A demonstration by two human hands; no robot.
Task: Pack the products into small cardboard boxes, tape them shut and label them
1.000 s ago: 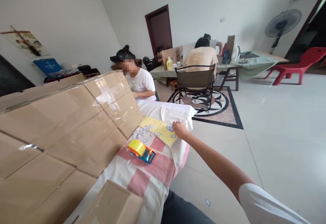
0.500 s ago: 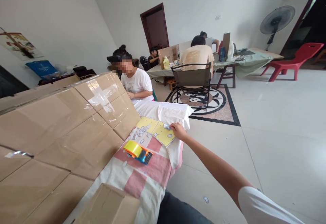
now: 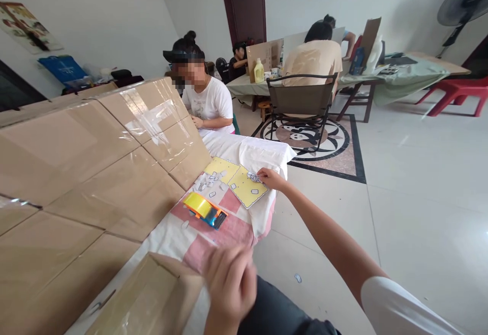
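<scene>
- Right hand (image 3: 270, 178), fingers curled, pinched small white stickers on the yellow sheet (image 3: 247, 190) at the table's far edge
- Left hand (image 3: 231, 285) blurred, grip unclear, near a box (image 3: 145, 302)
- Many stickers remained loose beside the tape dispenser (image 3: 205, 210)

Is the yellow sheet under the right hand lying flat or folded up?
Flat and spread: the yellow sheet lies open on the cloth-covered table, small white pieces on it, right hand resting at its far edge.

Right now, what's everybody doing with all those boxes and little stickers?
The right hand reaches across the cloth-covered table and touches a yellow sheet dotted with small white pieces. The left hand is blurred, near a cardboard box. A tape dispenser lies untouched beside stacked boxes. Other people sit at tables behind.
</scene>
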